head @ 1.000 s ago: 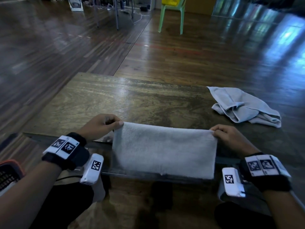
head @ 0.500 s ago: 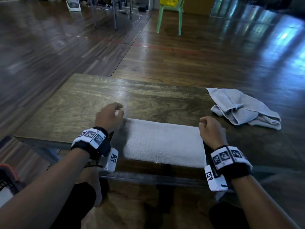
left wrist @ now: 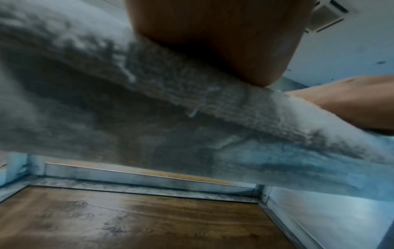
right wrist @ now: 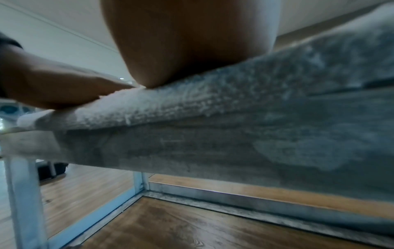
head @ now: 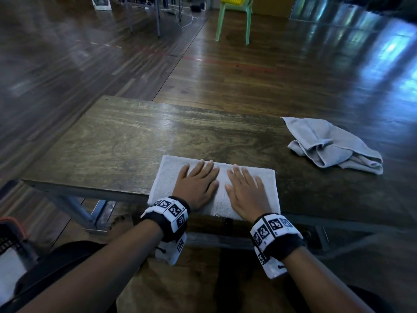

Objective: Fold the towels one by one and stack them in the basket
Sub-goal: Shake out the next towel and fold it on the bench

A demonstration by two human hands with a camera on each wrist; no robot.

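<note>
hands, left [head: 197, 185] and right [head: 244, 190], press flat, fingers straight, on folded towel [head: 162, 177].

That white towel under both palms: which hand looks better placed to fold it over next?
Probably the right hand. Both hands lie flat on the white towel, but the right sits nearer an end, while the left hand lies nearer the middle, where it could pin the crease.

Two towels [head: 214, 188] [head: 334, 145] lie on one surface [head: 112, 143]; two hands [head: 198, 184] [head: 246, 190] press one; one chair [head: 234, 16] stands beyond.
</note>
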